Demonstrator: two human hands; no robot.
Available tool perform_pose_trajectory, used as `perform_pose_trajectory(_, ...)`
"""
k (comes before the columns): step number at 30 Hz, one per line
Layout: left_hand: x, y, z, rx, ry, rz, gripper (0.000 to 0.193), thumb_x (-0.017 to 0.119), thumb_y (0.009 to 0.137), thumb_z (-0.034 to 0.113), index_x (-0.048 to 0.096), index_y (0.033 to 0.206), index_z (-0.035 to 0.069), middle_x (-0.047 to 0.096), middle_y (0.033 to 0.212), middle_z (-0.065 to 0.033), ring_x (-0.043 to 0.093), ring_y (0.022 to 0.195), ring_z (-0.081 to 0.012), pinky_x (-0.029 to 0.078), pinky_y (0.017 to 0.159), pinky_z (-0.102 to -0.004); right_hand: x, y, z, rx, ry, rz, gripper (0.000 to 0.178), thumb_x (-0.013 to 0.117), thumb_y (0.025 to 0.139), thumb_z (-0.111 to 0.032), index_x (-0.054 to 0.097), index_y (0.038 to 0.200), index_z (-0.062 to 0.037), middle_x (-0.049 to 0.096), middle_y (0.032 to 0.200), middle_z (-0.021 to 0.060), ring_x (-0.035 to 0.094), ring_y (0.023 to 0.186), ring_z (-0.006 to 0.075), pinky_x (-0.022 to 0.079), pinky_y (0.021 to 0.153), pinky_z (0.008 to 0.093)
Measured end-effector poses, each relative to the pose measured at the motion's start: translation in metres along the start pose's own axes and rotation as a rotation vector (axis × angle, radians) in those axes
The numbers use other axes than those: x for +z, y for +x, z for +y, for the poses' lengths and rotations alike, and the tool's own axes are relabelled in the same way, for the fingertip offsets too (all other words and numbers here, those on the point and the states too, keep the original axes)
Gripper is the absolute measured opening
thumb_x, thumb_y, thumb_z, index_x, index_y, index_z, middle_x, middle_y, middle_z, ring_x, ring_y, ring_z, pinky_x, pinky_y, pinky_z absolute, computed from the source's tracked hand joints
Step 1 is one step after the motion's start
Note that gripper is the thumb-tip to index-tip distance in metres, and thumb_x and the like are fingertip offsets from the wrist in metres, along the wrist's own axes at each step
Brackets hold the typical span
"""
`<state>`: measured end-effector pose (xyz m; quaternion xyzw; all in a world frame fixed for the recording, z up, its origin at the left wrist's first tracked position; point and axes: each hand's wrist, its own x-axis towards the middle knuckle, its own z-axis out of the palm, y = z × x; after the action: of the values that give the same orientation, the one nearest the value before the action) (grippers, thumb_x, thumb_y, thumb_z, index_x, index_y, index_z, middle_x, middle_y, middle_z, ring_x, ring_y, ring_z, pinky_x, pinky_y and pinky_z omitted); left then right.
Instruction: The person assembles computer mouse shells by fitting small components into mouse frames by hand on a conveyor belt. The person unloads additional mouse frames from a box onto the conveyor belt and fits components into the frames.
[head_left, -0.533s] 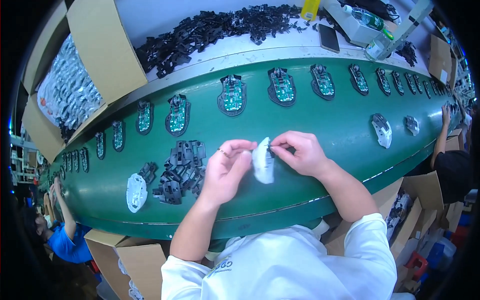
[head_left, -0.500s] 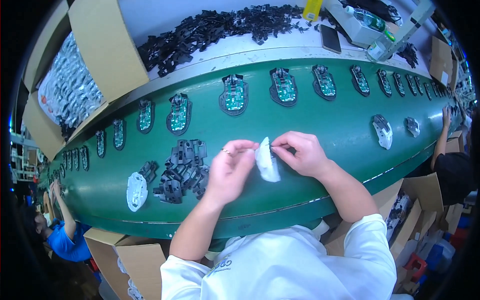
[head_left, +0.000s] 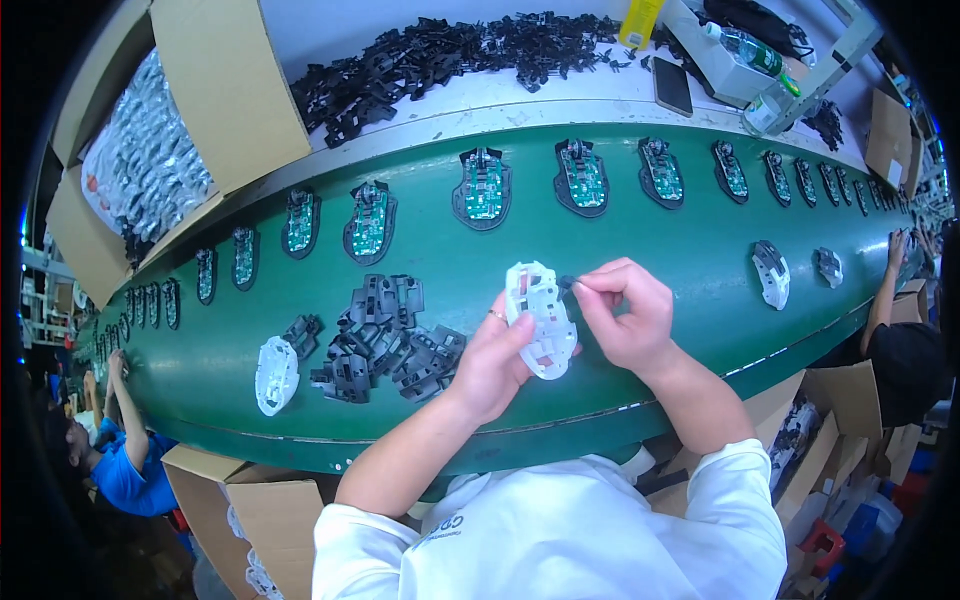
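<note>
My left hand is closed around a white plastic mouse shell, thumb on its face, with the ribbed inner side turned up. Beside the shell's upper right edge, my right hand pinches a small black plastic part. Whether that part touches the shell I cannot tell. To the left of my hands lies a pile of black plastic pieces on the green belt. A second white shell lies left of the pile, next to a few dark pieces.
A row of mouse bases with green circuit boards runs along the far side. Two white-and-black shells lie at right. Black parts heap on the back ledge near a phone. Cardboard boxes stand around; co-workers sit at both ends.
My left hand has turned the white shell from edge-on to inner side up. My right hand has drawn slightly right, and the small black part now shows in its fingers.
</note>
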<state>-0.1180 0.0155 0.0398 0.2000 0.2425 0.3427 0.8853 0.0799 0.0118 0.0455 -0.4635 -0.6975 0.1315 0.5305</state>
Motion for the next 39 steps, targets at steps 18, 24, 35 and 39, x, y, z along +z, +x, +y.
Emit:
perform_pose_trajectory(18, -0.021, 0.012, -0.033, 0.21, 0.423, -0.081, 0.079, 0.056, 0.109, 0.024, 0.006, 0.169, 0.009, 0.037, 0.16, -0.0091, 0.04, 0.145, -0.0204, 0.033, 0.12, -0.0377, 0.001, -0.006, -0.01, 0.197, -0.037, -0.165, 0.013, 0.078, 0.083, -0.009, 0.066, 0.079, -0.0063, 0.066, 0.074, 0.0101, 0.067, 0.061, 0.0263, 0.053, 0.052, 0.0375)
perform_pose_trajectory(24, -0.019, 0.005, -0.035, 0.256, 0.385, 0.032, 0.072, 0.058, 0.107, 0.041, 0.023, 0.164, 0.014, 0.044, 0.155, -0.0059, 0.048, 0.141, -0.0229, 0.041, 0.116, -0.0415, 0.018, -0.001, -0.002, 0.144, -0.003, -0.242, 0.009, 0.075, 0.085, -0.013, 0.07, 0.087, -0.0056, 0.071, 0.081, 0.0126, 0.07, 0.069, 0.0321, 0.057, 0.062, 0.0423)
perform_pose_trajectory(35, -0.016, 0.0, -0.013, 0.294, 0.36, 0.181, 0.066, 0.041, 0.108, 0.052, 0.031, 0.161, 0.014, 0.046, 0.156, -0.008, 0.051, 0.141, -0.0249, 0.045, 0.113, -0.0419, 0.018, 0.01, -0.016, 0.06, -0.139, -0.221, 0.034, 0.075, 0.085, -0.014, 0.075, 0.119, -0.0126, 0.061, 0.118, 0.0114, 0.062, 0.093, 0.0266, 0.056, 0.076, 0.0388)
perform_pose_trajectory(39, -0.017, -0.008, -0.009, 0.393, 0.289, 0.158, 0.066, 0.04, 0.107, 0.052, 0.037, 0.159, 0.012, 0.047, 0.156, -0.0094, 0.051, 0.14, -0.0279, 0.045, 0.114, -0.0437, 0.027, 0.003, -0.017, 0.181, 0.072, -0.2, 0.043, 0.073, 0.088, -0.011, 0.067, 0.131, -0.0098, 0.055, 0.136, 0.0195, 0.062, 0.111, 0.0318, 0.058, 0.09, 0.0384)
